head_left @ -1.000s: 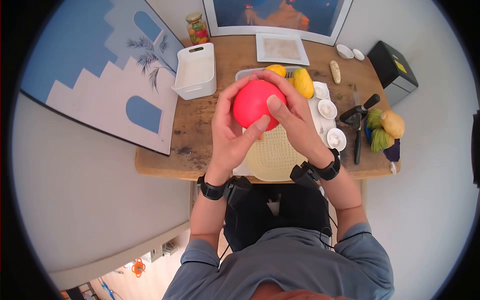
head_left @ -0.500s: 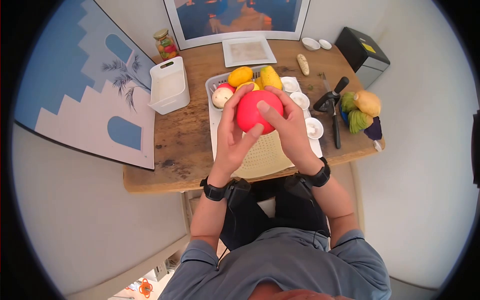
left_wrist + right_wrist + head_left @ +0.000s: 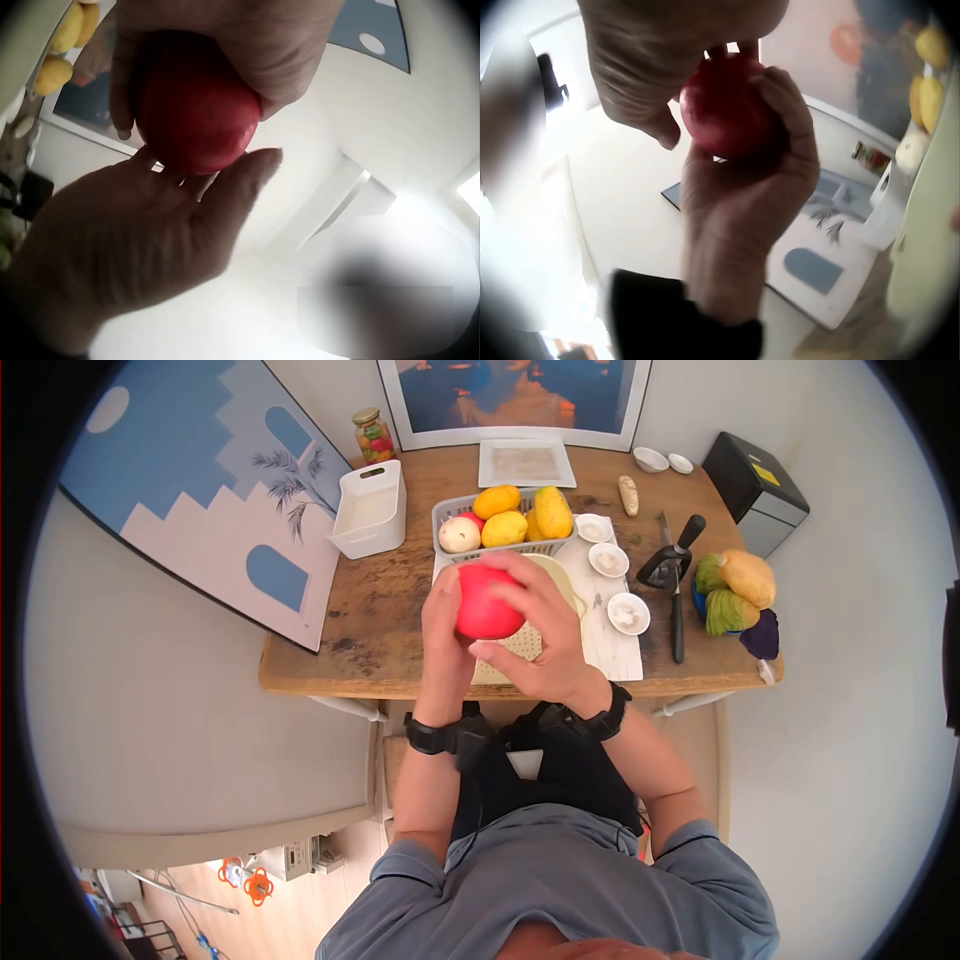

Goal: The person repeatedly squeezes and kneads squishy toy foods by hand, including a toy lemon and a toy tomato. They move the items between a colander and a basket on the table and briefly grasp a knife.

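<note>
A smooth red ball [image 3: 487, 603] is held up in front of the body, above the table's near edge. My left hand [image 3: 447, 630] grips it from the left; in the right wrist view, that hand's fingers [image 3: 789, 105] curl round the ball's side. The right hand [image 3: 545, 630] lies along the other side, blurred, its fingers reaching over the ball. Its thumb [image 3: 255, 174] stands off the ball in the left wrist view. Below, a pale yellow perforated board [image 3: 520, 658] lies partly covered by the hands.
Behind the hands stands a grey basket [image 3: 438, 520] with several yellow fruits [image 3: 505, 528] and a whitish round one [image 3: 460, 536]. To its right, small white bowls [image 3: 628, 614] line a white cloth [image 3: 615, 660]. A knife [image 3: 678, 630] lies farther right. A white bin [image 3: 370, 515] stands left.
My right hand has shifted from cupping the ball to a looser spread beside it, thumb moving lower and off. In view, the ball sits slightly lower and left. The head view has also swung.
</note>
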The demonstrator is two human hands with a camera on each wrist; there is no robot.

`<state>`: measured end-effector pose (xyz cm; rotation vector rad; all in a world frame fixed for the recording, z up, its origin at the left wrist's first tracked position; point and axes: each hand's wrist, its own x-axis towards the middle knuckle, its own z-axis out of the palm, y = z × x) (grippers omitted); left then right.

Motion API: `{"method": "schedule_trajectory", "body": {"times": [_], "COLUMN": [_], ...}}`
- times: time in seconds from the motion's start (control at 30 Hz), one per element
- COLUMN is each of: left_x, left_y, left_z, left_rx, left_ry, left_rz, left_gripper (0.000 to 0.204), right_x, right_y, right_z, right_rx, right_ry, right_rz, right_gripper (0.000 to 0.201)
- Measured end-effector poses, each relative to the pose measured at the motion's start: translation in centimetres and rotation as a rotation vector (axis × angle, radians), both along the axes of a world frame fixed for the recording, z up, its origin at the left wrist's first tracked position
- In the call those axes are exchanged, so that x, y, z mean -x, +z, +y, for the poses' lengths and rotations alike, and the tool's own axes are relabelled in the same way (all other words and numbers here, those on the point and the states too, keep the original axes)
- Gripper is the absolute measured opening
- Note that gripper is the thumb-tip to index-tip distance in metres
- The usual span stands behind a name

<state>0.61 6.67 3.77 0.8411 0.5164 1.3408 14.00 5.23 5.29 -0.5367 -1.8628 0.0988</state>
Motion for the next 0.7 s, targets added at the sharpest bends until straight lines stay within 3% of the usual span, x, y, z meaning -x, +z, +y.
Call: {"method": "schedule_trajectory", "body": {"times": [0.07,0.1,0.17,0.23,0.3,0.4,0.47,0.53,0.57,0.6,0.63,0.7], "left_x": [-0.8,-1.0,-1.4,-1.4,-1.1,0.2,0.3,-0.1,0.0,0.1,0.2,0.6], "left_y": [0.0,-0.1,-0.3,-0.2,-0.3,-0.4,-0.3,-0.1,-0.2,-0.5,-0.7,-1.2], "left_z": [-0.9,-1.4,-2.2,-2.6,-2.5,-2.2,-2.3,-2.4,-2.5,-2.5,-2.5,-3.1], "left_rx": [-0.239,-0.241,-0.519,-0.566,-0.789,-0.814,-0.816,-0.544,-0.544,-0.43,-0.316,-0.193], "left_ry": [0.19,0.194,0.404,0.451,0.555,0.52,0.48,0.434,0.441,0.313,0.184,0.148], "left_rz": [0.234,0.235,0.529,0.523,0.66,0.699,0.694,0.453,0.454,0.314,0.174,0.103], "left_gripper": [0.042,0.042,0.036,0.041,0.042,0.045,0.045,0.044,0.044,0.047,0.05,0.057], "right_x": [0.6,0.8,1.2,1.7,1.9,2.1,2.3,2.7,2.9,3.1,3.1,2.8], "right_y": [-0.7,-0.5,0.1,-0.8,-1.2,-1.1,-0.9,-0.5,-0.1,0.1,0.0,-0.4], "right_z": [-0.7,-1.3,-2.3,-1.8,-1.9,-2.0,-1.8,-2.2,-2.6,-2.8,-2.7,-2.5], "right_rx": [0.213,0.211,0.694,0.676,0.983,1.051,1.017,0.988,0.817,0.644,0.643,0.043], "right_ry": [-0.014,-0.01,0.115,0.094,0.313,0.409,0.38,0.354,0.235,0.12,0.125,-0.038], "right_rz": [0.268,0.268,0.602,0.661,0.947,0.995,0.961,0.927,0.792,0.656,0.656,0.275], "right_gripper": [0.057,0.057,0.059,0.06,0.057,0.053,0.051,0.049,0.048,0.047,0.047,0.048]}}
